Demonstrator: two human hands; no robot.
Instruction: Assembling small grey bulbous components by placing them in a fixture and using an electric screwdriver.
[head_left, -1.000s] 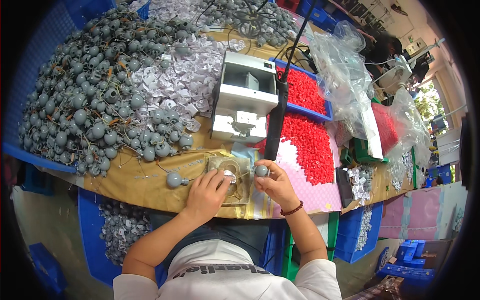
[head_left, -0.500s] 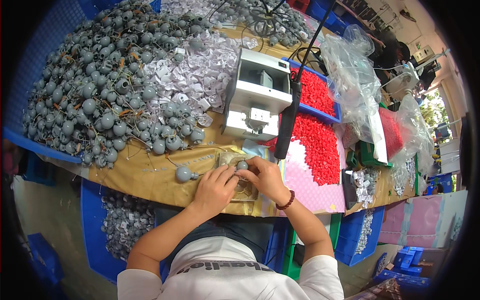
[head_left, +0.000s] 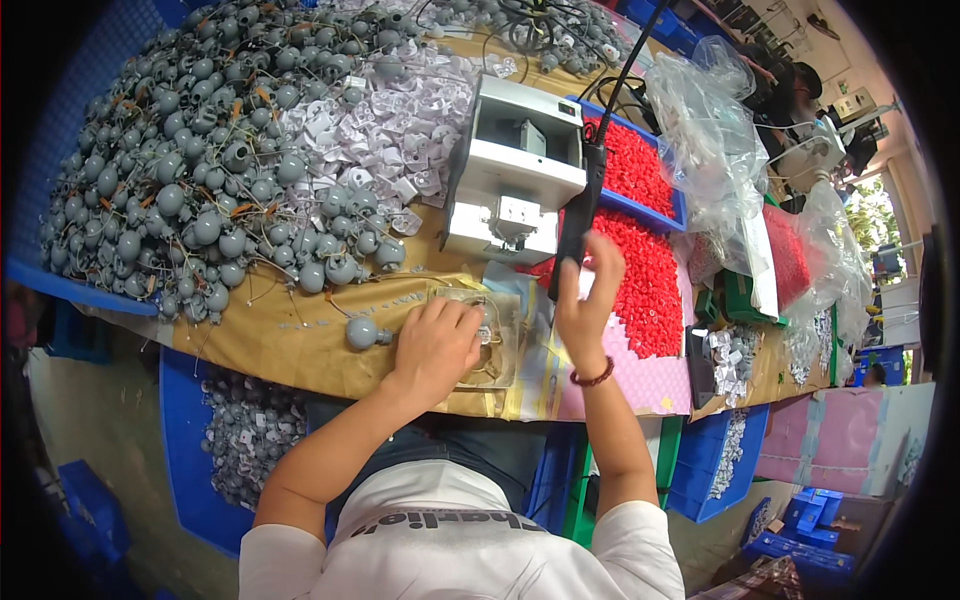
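Note:
My left hand (head_left: 438, 345) rests with bent fingers at a clear, flat plate-like fixture (head_left: 505, 350) near the table's front edge. A small white and metal part (head_left: 486, 334) shows by its fingertips; what lies under the fingers is hidden. Left of this hand lies a grey ball-shaped part with a short neck (head_left: 362, 333). My right hand (head_left: 590, 305) is raised with thumb and fingers apart, slightly blurred, at the lower end of a hanging black electric screwdriver (head_left: 577, 220). No grip on the tool is visible.
A grey-white machine (head_left: 515, 170) stands behind the fixture. Heaped grey ball parts (head_left: 170, 200) and white plastic pieces (head_left: 385, 140) cover the left. Small red parts (head_left: 640, 290) lie at right, below a blue tray (head_left: 665, 225). Plastic bags (head_left: 705, 140) stand farther right; a blue bin (head_left: 185, 430) sits below.
My right hand has left the fixture and moved up and right to the black screwdriver, its fingers opening. My left hand stays at the fixture; the grey ball held there is no longer visible.

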